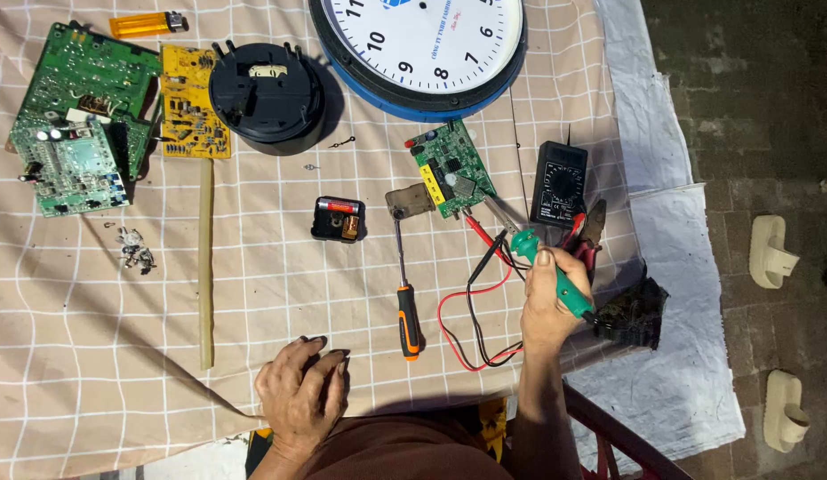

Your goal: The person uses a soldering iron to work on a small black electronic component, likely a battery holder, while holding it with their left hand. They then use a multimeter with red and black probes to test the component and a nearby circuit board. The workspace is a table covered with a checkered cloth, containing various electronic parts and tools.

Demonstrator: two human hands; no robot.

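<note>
At the cloth's near edge, the left hand (pixel 299 391) rests flat, fingers loosely curled and holding nothing. The right hand (pixel 547 302) grips a green soldering iron (pixel 545 260), its tip touching a small green board (pixel 451 169) mid-cloth, below the clock (pixel 419 49) at the far edge.

The single head-worn camera looks almost straight down from above the person, close enough that both hands sit at the lower edge of the picture. Beyond the hands it takes in the checked cloth (pixel 280 267), with paved floor (pixel 751 133) off past the right hand (pixel 547 302).
</note>
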